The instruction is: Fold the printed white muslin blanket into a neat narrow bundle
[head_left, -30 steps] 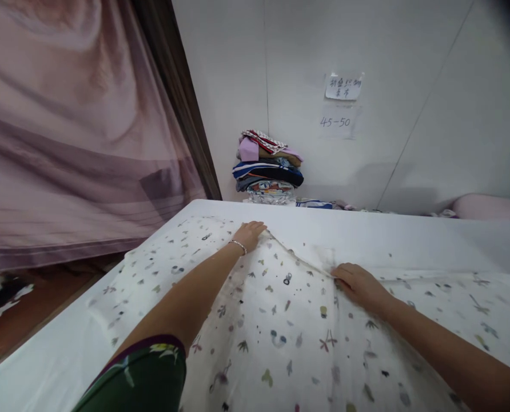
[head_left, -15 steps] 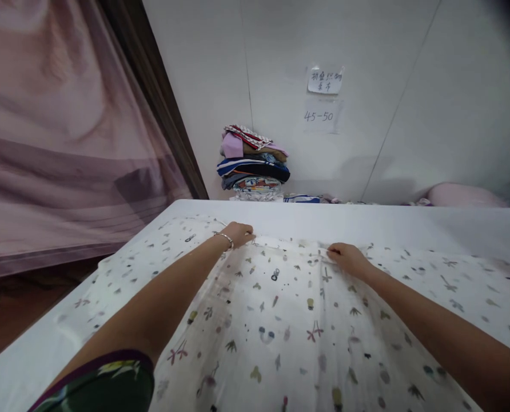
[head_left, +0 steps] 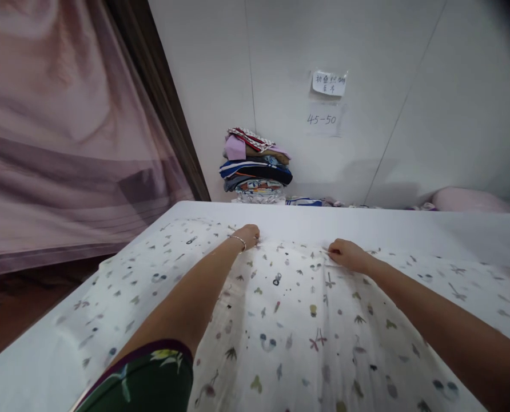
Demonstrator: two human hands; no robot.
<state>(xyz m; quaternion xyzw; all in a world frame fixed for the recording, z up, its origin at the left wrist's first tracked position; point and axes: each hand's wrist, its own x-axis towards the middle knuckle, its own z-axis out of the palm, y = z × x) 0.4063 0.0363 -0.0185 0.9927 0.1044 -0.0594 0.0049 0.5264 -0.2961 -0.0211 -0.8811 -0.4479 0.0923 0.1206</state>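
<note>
A thin white cloth [head_left: 289,320] printed with small plants and rainbows lies spread over the white table. Its far edge runs between my two hands. My left hand [head_left: 248,235], with a silver bracelet at the wrist, is closed on that edge a little left of centre. Farther right, my right hand [head_left: 346,254] pinches the same edge between thumb and fingers. Soft creases run down the cloth from both hands towards me. My forearms cover parts of it, and its near edge is out of view.
The white table [head_left: 366,223] ends close to a pale wall with two paper notes [head_left: 329,83]. Behind its far edge stands a stack of folded fabrics [head_left: 258,163]. A pink curtain [head_left: 66,126] hangs at the left. A pinkish bundle [head_left: 469,199] sits at the back right.
My left hand has shifted slightly right along the cloth's far edge, and its forearm has swung right. The right hand stays almost in place. The view has tilted a little.
</note>
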